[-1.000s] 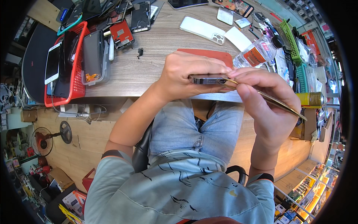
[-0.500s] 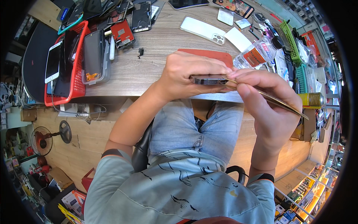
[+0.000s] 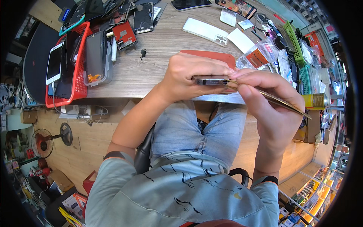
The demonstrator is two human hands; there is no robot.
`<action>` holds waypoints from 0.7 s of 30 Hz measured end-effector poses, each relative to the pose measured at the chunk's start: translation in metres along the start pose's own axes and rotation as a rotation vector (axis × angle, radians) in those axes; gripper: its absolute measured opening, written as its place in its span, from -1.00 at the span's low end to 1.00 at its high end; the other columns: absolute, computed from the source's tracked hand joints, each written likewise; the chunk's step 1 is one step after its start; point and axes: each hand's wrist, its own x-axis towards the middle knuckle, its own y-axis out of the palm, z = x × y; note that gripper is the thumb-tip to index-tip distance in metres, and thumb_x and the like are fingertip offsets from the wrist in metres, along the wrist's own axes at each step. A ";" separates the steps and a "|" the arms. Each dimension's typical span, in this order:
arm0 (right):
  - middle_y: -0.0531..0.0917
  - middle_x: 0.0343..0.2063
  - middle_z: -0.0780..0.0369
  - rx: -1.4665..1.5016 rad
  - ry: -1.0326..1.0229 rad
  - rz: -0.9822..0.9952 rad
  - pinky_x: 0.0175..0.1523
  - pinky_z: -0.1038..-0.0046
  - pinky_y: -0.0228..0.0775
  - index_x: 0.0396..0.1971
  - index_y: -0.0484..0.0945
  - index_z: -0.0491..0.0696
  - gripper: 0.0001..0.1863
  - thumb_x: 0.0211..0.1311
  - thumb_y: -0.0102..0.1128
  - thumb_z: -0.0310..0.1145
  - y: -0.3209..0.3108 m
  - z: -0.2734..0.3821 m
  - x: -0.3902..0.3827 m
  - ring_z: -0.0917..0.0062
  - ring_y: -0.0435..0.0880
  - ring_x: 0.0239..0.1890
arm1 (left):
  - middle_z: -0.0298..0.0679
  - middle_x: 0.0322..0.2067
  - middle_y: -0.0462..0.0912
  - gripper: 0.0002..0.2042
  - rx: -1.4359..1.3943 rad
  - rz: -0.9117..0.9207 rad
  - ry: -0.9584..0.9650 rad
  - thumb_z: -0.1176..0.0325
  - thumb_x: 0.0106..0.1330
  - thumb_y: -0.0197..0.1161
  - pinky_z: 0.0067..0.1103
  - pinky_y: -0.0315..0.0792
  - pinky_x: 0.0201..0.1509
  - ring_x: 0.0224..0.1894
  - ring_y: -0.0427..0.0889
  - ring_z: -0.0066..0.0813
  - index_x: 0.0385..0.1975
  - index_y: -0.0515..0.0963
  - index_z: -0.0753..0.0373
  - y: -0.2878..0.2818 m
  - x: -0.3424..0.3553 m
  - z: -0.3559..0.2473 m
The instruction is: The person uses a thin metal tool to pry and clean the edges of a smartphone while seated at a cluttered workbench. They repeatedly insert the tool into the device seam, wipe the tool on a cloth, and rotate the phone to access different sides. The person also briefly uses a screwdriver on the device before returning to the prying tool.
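My left hand (image 3: 189, 73) is wrapped round a dark phone (image 3: 210, 81), held edge-on above the front edge of the table. Its metal side faces me, and most of the phone is hidden by my fingers. Between thumb and fingers, my right hand (image 3: 274, 102) grips a thin, flat, gold-brown piece (image 3: 281, 101). This slants down to the right, and its narrow end meets the right end of the phone's edge. Exactly what kind of piece it is, I cannot make out. Beneath and behind my left hand lies a red-orange mat (image 3: 223, 58).
A clear bottle (image 3: 259, 56) leans just beyond my right hand. Farther back are a white phone back (image 3: 206, 31) and a lit phone (image 3: 238, 8). At left, a red basket (image 3: 80, 81) and a clear tub (image 3: 99, 72) hold phones. A yellow can (image 3: 315, 101) sits at right.
My right hand and the thin piece have shifted very slightly left and up. Both grips look the same.
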 end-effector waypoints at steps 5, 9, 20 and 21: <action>0.80 -0.17 0.00 -0.015 0.005 -0.014 0.23 0.29 0.57 -0.22 0.70 -0.32 -0.87 0.23 0.32 -0.71 0.000 0.000 -0.001 0.30 0.78 -0.03 | -0.05 -0.25 0.86 -0.66 0.025 -0.006 0.002 0.33 0.03 0.68 -0.44 0.75 -0.11 -0.19 0.89 -0.15 -0.21 0.80 0.30 0.000 0.000 0.000; 0.80 -0.17 0.01 -0.033 -0.028 -0.004 0.22 0.31 0.57 -0.22 0.70 -0.32 -0.87 0.23 0.32 -0.71 -0.002 0.001 -0.001 0.32 0.78 -0.05 | -0.05 -0.24 0.86 -0.66 -0.015 -0.006 -0.005 0.32 0.02 0.68 -0.45 0.75 -0.12 -0.19 0.89 -0.16 -0.21 0.80 0.29 0.002 0.000 0.001; 0.80 -0.18 0.01 -0.035 0.057 -0.015 0.20 0.35 0.58 -0.23 0.70 -0.32 -0.87 0.23 0.32 -0.71 -0.003 0.005 -0.002 0.35 0.78 -0.06 | -0.06 -0.24 0.86 -0.67 -0.006 -0.004 -0.023 0.32 0.03 0.67 -0.46 0.74 -0.12 -0.20 0.88 -0.17 -0.20 0.80 0.28 0.002 0.000 -0.001; 0.80 -0.18 0.01 -0.052 0.034 -0.005 0.19 0.35 0.58 -0.23 0.70 -0.33 -0.87 0.23 0.32 -0.71 -0.004 0.005 -0.001 0.35 0.78 -0.06 | -0.06 -0.24 0.86 -0.67 -0.014 -0.003 -0.023 0.32 0.04 0.67 -0.46 0.74 -0.12 -0.20 0.88 -0.18 -0.20 0.80 0.28 0.002 0.000 -0.001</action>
